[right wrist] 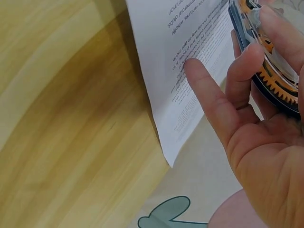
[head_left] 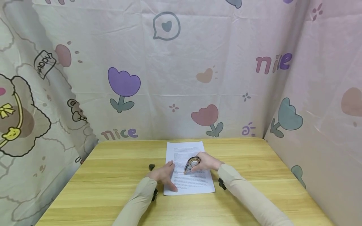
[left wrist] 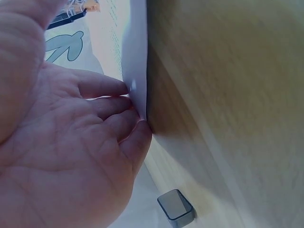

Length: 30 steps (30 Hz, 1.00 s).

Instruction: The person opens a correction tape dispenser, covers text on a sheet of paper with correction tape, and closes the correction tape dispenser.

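In the head view, a printed sheet of paper [head_left: 188, 185] lies flat on the wooden bench [head_left: 85, 188], its long sides running away from the person. The left hand [head_left: 164, 174] rests across the sheet's left edge with thumb and fingers spread, pressing rather than grasping anything. The right hand [head_left: 208, 161] grips a clear-sided tape dispenser [head_left: 193, 162] over the middle of the sheet, the dispenser's narrow tip pointing down at the lines of print. Both arms wear pale sleeves [head_left: 250, 197]. A small dark object [head_left: 151, 167] is just beside the left hand, and a curtain [head_left: 167, 62] patterned with tulips, hearts and the word "nice" hangs behind the bench.

In the left wrist view, the palm faces the camera and the fingertips meet the sheet's edge; a dark-rimmed box shape [left wrist: 175, 208] stands near the little finger.

In the right wrist view, the dispenser is held between thumb and fingers, its orange toothed wheel [right wrist: 275, 88] showing. One finger extends over the print; whether it touches the paper is unclear.
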Tool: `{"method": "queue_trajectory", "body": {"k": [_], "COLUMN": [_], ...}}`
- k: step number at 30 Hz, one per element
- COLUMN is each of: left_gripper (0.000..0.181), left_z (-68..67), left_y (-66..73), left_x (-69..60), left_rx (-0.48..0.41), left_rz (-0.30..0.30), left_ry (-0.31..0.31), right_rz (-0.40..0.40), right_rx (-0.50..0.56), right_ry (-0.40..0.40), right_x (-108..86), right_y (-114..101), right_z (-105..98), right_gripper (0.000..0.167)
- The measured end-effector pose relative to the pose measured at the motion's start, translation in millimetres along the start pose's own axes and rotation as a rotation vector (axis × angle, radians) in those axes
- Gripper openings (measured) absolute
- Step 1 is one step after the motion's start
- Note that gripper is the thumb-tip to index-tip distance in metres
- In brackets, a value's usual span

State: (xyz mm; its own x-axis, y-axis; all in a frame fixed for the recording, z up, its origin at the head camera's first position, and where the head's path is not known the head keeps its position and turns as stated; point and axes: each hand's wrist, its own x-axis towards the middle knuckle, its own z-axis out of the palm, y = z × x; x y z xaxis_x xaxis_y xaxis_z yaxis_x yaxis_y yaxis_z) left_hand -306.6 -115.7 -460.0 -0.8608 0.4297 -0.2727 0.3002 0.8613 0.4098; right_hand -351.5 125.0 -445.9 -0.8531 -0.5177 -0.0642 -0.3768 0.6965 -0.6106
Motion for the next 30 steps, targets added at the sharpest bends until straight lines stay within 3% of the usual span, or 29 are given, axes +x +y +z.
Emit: {"method": "queue_trajectory", "body": {"k": [18,30], "left_gripper": [0.12,0.12], "left_z": [2.3,1.3], "left_y": [-3.8,-2.6], "left_x": [-3.7,0.8], "left_rx": [-0.014,-0.005], "left_rz": [-0.009,0.003], "left_ry": [0.004,0.003], "right_rz": [-0.002,0.009], "right_rx": [0.027,0.034], "right_ry": [-0.014,-0.002], "right_x": [-1.7,-5.0], "right_y": [2.9,8.3], "right_z": [3.4,-2.2], "right_gripper": [0.022,0.022]}}
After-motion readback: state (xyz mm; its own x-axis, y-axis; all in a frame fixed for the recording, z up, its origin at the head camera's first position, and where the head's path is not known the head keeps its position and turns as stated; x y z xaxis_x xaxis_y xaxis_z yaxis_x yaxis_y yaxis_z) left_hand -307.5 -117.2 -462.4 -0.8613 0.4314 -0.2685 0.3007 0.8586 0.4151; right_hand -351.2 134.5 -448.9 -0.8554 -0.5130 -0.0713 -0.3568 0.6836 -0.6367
